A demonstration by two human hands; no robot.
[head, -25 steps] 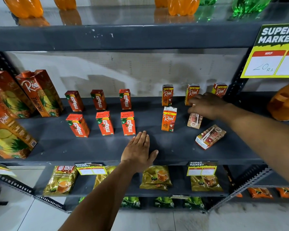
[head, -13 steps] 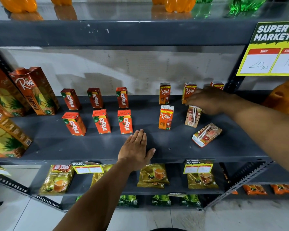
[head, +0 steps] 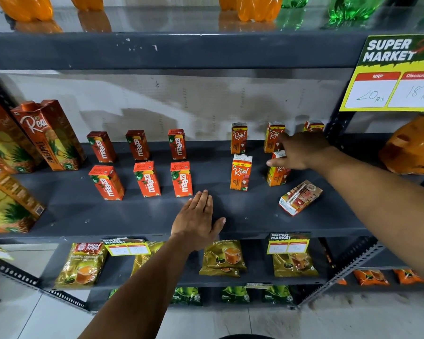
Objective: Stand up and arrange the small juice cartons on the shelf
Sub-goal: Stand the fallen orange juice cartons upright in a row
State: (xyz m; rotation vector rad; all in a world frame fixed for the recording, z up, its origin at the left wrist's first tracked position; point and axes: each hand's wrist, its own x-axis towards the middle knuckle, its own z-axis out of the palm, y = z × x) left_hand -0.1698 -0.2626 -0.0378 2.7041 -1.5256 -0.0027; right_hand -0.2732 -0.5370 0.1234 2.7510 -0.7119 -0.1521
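Observation:
On the grey shelf [head: 132, 216] several small red Maaza cartons [head: 146, 179] stand upright in two rows at the middle left. Small orange Real cartons stand to the right: one in front [head: 240, 172], others in the back row [head: 239, 138]. My right hand [head: 302, 152] grips the top of another small Real carton [head: 277, 176], which stands upright with its front facing me. A further Real carton [head: 300, 197] lies on its side, straw up, just right of it. My left hand [head: 196, 221] rests flat on the shelf's front edge, fingers spread, holding nothing.
Tall Real pineapple cartons [head: 49, 135] stand at the left end of the shelf. A price sign [head: 392, 74] hangs at the upper right, above an orange pack [head: 411, 148]. Bottles [head: 257, 7] line the shelf above, and tea packets [head: 224, 258] fill the one below.
My right hand has turned the carton it holds from straw side out and tilted to upright with its front facing me. The left hand has stayed flat on the shelf.

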